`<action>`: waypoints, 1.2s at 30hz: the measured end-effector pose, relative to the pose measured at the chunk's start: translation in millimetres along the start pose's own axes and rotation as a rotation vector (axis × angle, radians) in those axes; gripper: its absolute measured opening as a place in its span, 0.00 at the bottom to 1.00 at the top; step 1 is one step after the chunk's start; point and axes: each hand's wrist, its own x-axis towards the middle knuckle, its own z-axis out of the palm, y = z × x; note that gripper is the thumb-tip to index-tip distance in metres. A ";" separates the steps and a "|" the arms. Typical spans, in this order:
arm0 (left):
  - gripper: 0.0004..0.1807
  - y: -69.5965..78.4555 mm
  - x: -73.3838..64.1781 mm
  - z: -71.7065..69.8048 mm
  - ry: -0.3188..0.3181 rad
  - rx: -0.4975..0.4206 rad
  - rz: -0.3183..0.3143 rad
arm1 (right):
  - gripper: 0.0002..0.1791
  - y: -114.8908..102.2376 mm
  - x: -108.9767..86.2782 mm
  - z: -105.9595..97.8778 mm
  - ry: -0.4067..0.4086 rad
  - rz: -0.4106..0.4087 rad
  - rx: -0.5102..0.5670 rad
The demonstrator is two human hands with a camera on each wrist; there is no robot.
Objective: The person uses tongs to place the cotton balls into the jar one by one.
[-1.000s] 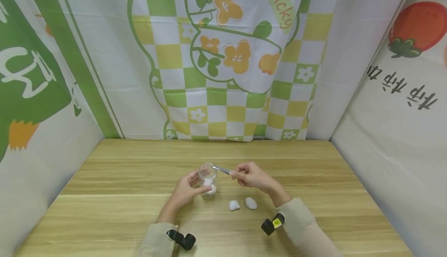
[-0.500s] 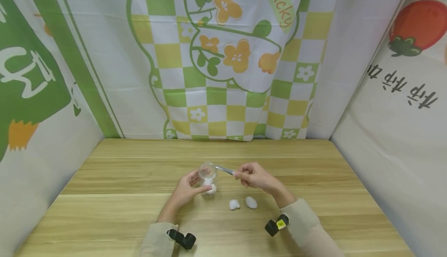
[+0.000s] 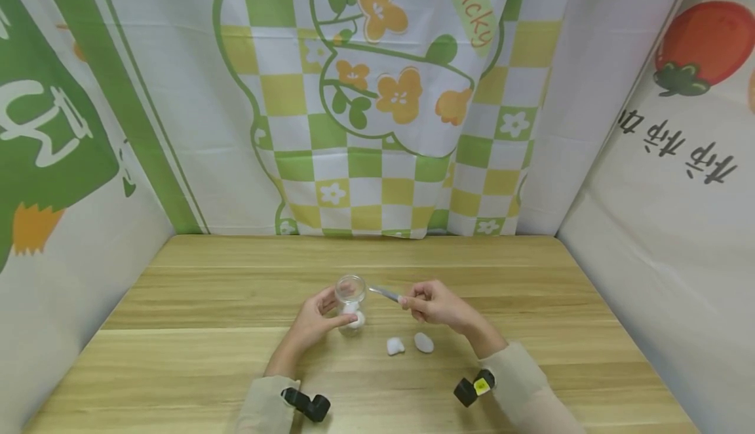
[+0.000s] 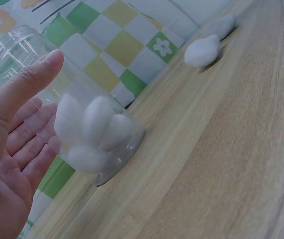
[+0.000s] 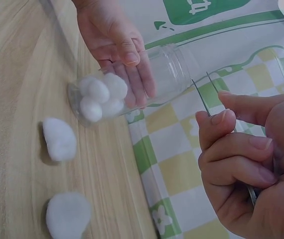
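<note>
A clear glass jar (image 3: 350,290) stands upright on the table, with several white cotton balls (image 4: 97,119) in its lower part. My left hand (image 3: 315,321) holds it from the left, thumb across the near side and fingers behind. In my right hand (image 3: 441,308) is a pair of metal tweezers (image 3: 386,294), pinched between thumb and fingers. Their two tips are apart with nothing between them, just right of the jar's mouth. Two more pieces of cotton lie on the table between the hands: a lumpy cotton ball (image 3: 395,346) and an oval cotton ball (image 3: 423,342).
The wooden table (image 3: 194,329) reaches back to a green and yellow checked curtain (image 3: 368,185). Printed cloth walls (image 3: 666,237) close in both sides. A black wrist camera (image 3: 307,404) is strapped on the left sleeve, another on the right.
My right hand has drawn the tweezers away from the jar's mouth, rightward and slightly toward me. The left hand, jar and loose cotton balls have stayed in place.
</note>
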 end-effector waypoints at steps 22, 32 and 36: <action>0.38 1.0 -0.1 0.5 0.006 0.001 -0.011 | 0.14 11.8 -13.3 -0.3 -0.002 0.005 -0.007; 0.38 2.1 -0.2 1.0 0.020 -0.004 -0.029 | 0.21 15.2 -16.7 -1.3 0.000 0.010 -0.016; 0.39 1.8 -0.6 0.6 0.021 -0.005 -0.026 | 0.22 18.1 -17.8 -1.1 -0.004 0.022 -0.029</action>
